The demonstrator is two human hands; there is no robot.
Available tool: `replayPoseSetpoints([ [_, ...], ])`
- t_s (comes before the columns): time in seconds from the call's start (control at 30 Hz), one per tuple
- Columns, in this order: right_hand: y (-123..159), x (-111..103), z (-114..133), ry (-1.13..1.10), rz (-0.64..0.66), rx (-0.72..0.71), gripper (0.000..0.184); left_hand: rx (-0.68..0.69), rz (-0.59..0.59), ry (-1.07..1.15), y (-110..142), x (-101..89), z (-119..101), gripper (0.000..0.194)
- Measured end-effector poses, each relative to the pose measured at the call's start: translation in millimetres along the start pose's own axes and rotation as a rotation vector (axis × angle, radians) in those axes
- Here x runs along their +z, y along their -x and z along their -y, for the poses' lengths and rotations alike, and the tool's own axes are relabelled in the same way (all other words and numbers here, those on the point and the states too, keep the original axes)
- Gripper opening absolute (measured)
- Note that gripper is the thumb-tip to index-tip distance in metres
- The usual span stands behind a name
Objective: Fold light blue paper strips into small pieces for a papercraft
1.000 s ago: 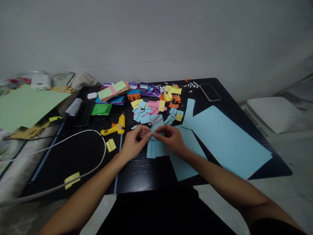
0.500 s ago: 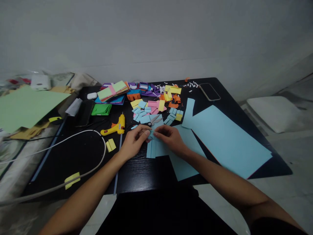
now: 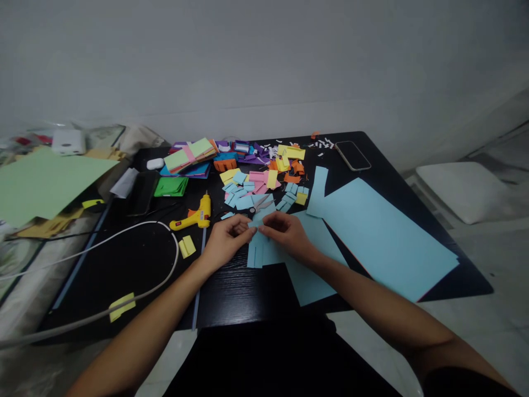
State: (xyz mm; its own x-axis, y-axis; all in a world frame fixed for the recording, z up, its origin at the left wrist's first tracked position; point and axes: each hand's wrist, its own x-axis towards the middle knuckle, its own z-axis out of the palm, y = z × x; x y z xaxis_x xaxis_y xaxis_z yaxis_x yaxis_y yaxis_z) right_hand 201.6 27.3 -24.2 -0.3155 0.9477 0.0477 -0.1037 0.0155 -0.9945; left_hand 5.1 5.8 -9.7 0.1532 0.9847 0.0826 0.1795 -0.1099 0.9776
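Between my fingertips is a small piece of light blue paper [image 3: 255,224], partly covered by the fingers. My left hand [image 3: 230,238] pinches it from the left, and my right hand [image 3: 288,236] pinches it from the right. Just below lies a folded light blue paper piece [image 3: 255,257] on the black table. Larger light blue paper [image 3: 317,259] extends under my right hand and forearm. Right behind the hands, a pair of scissors [image 3: 261,204] rests on blue paper. Several small folded blue pieces [image 3: 238,193] are heaped beyond.
A yellow glue gun [image 3: 199,213] lies left of my hands, beside a white cable [image 3: 177,248]. Big blue sheets [image 3: 388,237] cover the table's right side, with a phone [image 3: 352,155] behind. Coloured paper stacks [image 3: 190,154] and orange scraps [image 3: 292,178] line the back.
The small blue piece has turned between my fingertips, and the fingers have shifted slightly on it. Both hands stay in nearly the same place; the things on the table have not moved.
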Motion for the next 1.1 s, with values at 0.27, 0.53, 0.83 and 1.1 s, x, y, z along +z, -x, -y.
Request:
replayPoseSetpoints([
  [0.27, 1, 2, 6, -0.056, -0.01, -0.045, 0.015, 0.128, -0.019, 0.049, 2, -1.3, -5, 0.011],
  [0.53, 7, 1, 16, -0.103, -0.002, -0.075, 0.008, 0.311, 0.023, -0.072, 2, -6.7, -11, 0.014],
  [0.83, 7, 6, 8, -0.048, -0.106, -0.063, 0.035, 0.357, -0.008, -0.153, 8, -5.0, -13, 0.008],
  [1.1, 11, 8, 12, -0.004, -0.099, -0.06, 0.034, 0.228, -0.079, -0.226, 6, -1.7, -7, 0.018],
])
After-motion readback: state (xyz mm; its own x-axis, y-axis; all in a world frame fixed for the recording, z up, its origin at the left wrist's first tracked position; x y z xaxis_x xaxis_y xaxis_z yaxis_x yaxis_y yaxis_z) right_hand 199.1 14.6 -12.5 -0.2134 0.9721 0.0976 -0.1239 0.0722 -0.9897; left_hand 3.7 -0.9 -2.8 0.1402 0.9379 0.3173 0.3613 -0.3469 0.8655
